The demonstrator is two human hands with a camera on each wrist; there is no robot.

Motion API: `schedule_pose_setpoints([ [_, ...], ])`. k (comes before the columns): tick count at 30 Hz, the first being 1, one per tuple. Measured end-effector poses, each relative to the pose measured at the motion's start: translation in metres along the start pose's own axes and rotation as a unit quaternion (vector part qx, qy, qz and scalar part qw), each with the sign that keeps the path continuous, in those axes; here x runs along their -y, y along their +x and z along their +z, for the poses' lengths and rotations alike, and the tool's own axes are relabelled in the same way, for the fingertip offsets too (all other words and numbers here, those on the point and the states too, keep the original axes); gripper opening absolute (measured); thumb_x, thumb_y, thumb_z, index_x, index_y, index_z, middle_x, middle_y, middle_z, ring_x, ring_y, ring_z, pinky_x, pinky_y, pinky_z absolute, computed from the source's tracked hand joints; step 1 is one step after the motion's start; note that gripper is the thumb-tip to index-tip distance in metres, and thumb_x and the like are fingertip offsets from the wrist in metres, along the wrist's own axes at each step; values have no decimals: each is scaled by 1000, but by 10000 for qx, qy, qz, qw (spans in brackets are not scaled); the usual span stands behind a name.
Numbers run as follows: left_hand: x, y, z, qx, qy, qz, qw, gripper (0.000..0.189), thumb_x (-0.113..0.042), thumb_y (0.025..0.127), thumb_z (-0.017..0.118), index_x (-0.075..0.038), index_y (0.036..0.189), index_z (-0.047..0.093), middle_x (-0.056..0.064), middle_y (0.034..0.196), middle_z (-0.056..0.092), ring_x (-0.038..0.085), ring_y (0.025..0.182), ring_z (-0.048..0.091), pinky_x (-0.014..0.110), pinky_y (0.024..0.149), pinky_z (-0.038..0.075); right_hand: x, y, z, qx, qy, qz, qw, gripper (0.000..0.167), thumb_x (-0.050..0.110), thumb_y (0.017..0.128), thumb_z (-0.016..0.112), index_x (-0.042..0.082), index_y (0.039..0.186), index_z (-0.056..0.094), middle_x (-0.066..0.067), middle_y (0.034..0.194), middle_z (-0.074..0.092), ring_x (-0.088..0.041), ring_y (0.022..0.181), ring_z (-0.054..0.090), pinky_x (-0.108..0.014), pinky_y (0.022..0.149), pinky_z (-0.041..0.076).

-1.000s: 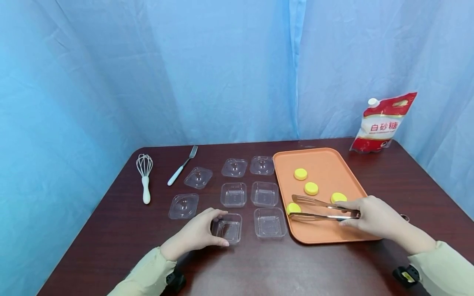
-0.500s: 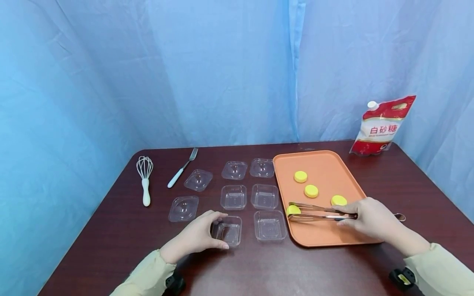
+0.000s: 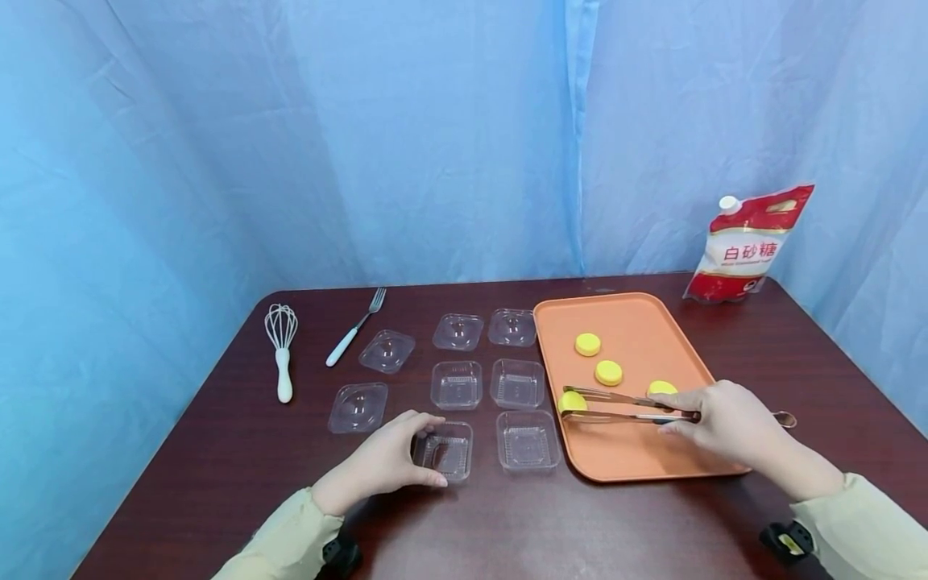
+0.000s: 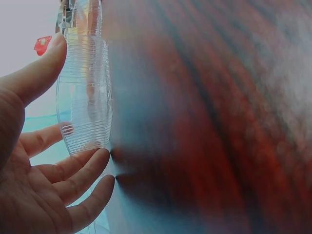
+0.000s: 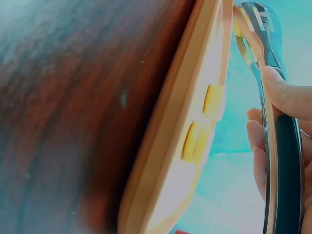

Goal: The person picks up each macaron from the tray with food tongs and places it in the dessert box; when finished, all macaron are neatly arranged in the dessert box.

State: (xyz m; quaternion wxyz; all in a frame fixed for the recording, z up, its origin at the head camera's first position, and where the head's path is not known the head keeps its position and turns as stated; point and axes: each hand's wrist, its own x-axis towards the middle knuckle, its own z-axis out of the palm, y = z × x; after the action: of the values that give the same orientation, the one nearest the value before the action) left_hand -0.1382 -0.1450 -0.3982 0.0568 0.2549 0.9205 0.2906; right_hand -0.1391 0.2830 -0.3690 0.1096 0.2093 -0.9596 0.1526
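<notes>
My right hand [image 3: 735,427] grips metal tongs [image 3: 623,416] over the orange tray [image 3: 645,455]. Their two tips stand on either side of a yellow macaron-like disc [image 3: 572,402] by the tray's left edge; whether it is off the tray I cannot tell. In the right wrist view, thumb and fingers wrap the tongs' dark handle [image 5: 288,170]. On the left, my left hand [image 3: 391,459] holds a clear square plastic box [image 3: 451,453] on the table, thumb at its near side and fingers at its far side. The left wrist view shows this box [image 4: 87,97] between thumb and fingers.
Three more clear boxes [image 3: 528,441] stand between that box and the tray. Several clear lids [image 3: 358,408] lie behind and left. A whisk [image 3: 283,354] and a fork [image 3: 355,329] are farther left. Other yellow discs [image 3: 608,373] lie on the tray; a sugar bag [image 3: 747,246] stands back right.
The tongs' tips have drawn closer together around the disc, which has shifted slightly up in the view. My left hand and its box have stayed in place.
</notes>
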Motion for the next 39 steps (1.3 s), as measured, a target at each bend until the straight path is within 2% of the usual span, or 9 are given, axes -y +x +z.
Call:
schedule_pose_setpoints([
  [6, 1, 1, 0, 5, 26, 14, 10000, 72, -34, 63, 87, -4, 122, 59, 4, 107, 61, 20, 97, 57, 35, 86, 48, 2, 3, -2, -263, -61, -382, 9989, 40, 17, 60, 88, 7, 97, 76, 9, 61, 67, 7, 48, 40, -19, 45, 38],
  [11, 1, 1, 0, -3, 16, 15, 10000, 72, -33, 63, 87, -4, 122, 59, 4, 107, 61, 20, 97, 57, 35, 86, 48, 6, 6, -3, -494, -84, -623, 9968, 41, 15, 59, 88, 9, 97, 77, 17, 54, 56, 7, 48, 33, -17, 43, 33],
  [19, 0, 0, 0, 20, -25, 2, 10000, 71, -33, 63, 87, -4, 121, 59, 5, 106, 60, 20, 98, 58, 35, 86, 48, 17, 9, -1, -753, 99, -944, 9926, 41, 14, 58, 89, 10, 96, 77, 20, 55, 54, 10, 49, 33, -15, 43, 31],
  [24, 0, 1, 0, 8, 0, -12, 10000, 71, -33, 63, 87, -5, 121, 59, 5, 106, 60, 20, 98, 58, 36, 86, 48, 27, 12, 1, -815, 181, -1015, 9913, 39, 15, 59, 88, 13, 96, 77, 22, 55, 48, 9, 50, 32, -15, 44, 29],
  [29, 0, 0, 0, 3, 15, -32, 10000, 71, -32, 62, 88, -5, 121, 59, 5, 104, 60, 20, 98, 58, 36, 86, 48, 38, 18, 5, -865, 221, -1079, 9901, 38, 15, 58, 88, 12, 94, 77, 18, 57, 57, 10, 50, 35, -13, 44, 32],
  [39, -1, 1, 0, -4, -40, -78, 10000, 71, -32, 62, 88, -4, 121, 59, 5, 105, 60, 21, 99, 58, 37, 86, 48, 62, 28, 14, -861, 361, -1584, 9830, 41, 15, 60, 88, 15, 100, 76, 18, 55, 57, 12, 48, 33, -10, 42, 25],
])
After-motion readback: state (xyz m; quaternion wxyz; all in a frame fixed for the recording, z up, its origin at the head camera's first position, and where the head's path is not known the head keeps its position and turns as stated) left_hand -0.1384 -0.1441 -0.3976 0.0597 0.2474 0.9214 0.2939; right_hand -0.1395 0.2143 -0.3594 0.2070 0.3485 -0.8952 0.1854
